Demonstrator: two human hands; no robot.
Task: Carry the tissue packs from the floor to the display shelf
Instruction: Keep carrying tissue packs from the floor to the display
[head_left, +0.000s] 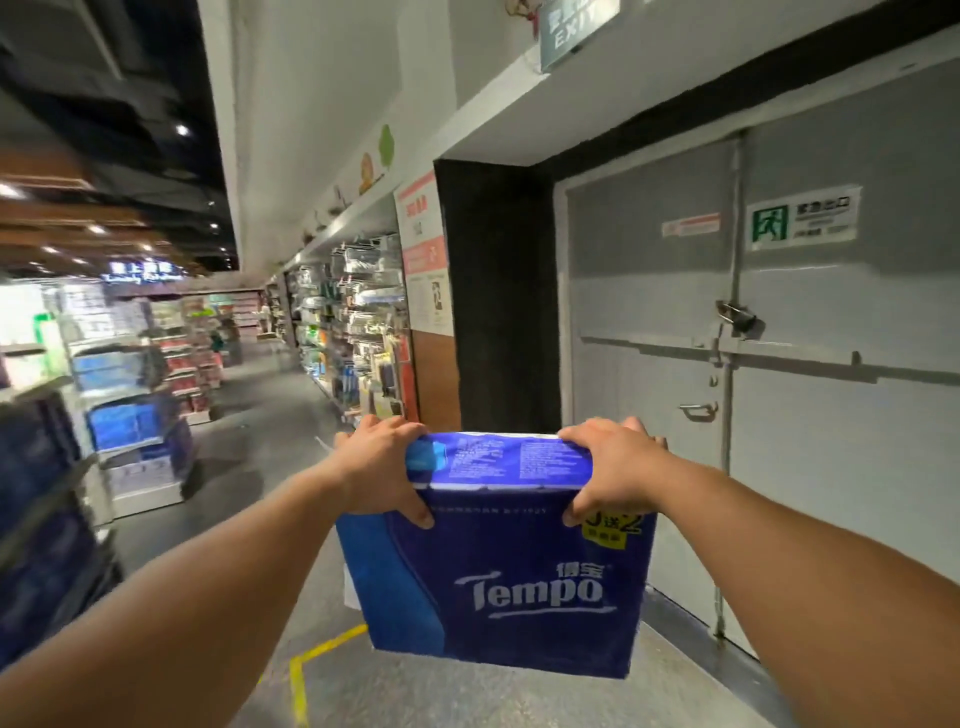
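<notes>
A large dark-blue Tempo tissue pack (498, 577) hangs in the air in front of me, above the floor. My left hand (382, 470) grips its top left corner, thumb on the front face. At the top right corner my right hand (610, 465) holds it the same way. Both arms are stretched forward. At the left edge stands a display shelf (47, 499) stacked with dark-blue tissue packs, blurred. A white pack edge (352, 587) shows on the floor behind the held pack.
A grey double emergency-exit door (779, 389) with a padlock fills the right side. Yellow floor tape (306, 670) runs below the pack. More shelves (135, 410) line the left, and a wall of hanging goods (358, 322) flanks the aisle ahead.
</notes>
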